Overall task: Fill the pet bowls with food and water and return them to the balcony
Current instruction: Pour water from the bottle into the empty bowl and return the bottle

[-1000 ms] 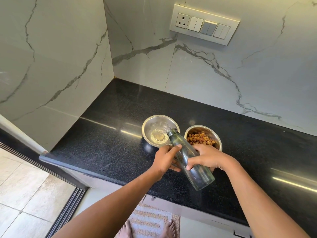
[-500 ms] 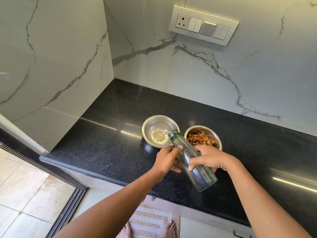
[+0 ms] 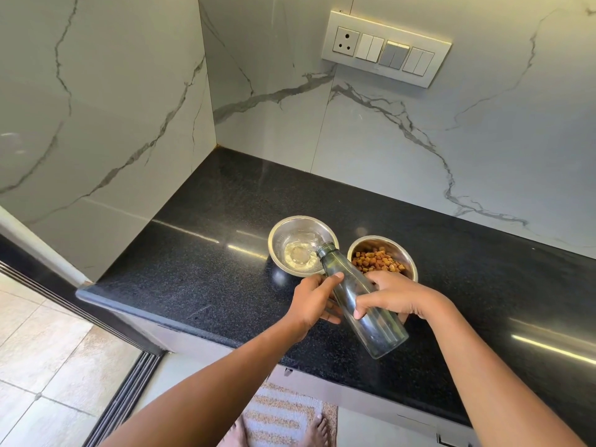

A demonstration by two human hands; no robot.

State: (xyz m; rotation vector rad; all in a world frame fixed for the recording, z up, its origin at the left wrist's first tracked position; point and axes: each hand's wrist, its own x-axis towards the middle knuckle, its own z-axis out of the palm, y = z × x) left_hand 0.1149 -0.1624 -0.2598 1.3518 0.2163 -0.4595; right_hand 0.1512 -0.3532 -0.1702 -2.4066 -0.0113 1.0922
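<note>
Two steel bowls stand side by side on the black counter (image 3: 200, 253). The left bowl (image 3: 287, 230) holds a little water. The right bowl (image 3: 380, 243) holds brown kibble (image 3: 377, 263). A clear bottle (image 3: 371, 317) is tilted with its open mouth over the left bowl's rim, and water runs into that bowl. My right hand (image 3: 392, 296) grips the bottle's middle from the right. My left hand (image 3: 314, 300) rests against the bottle's left side with its thumb on the glass.
Marble walls close the counter at the back and left. A switch panel (image 3: 385, 50) is on the back wall. Below lie a striped mat (image 3: 283, 414), my bare feet, a sliding door track (image 3: 122, 398) and tiled floor at the left.
The bottle's base has risen and swung slightly right, so it tilts more steeply into the left bowl. Both hands stay on the bottle.
</note>
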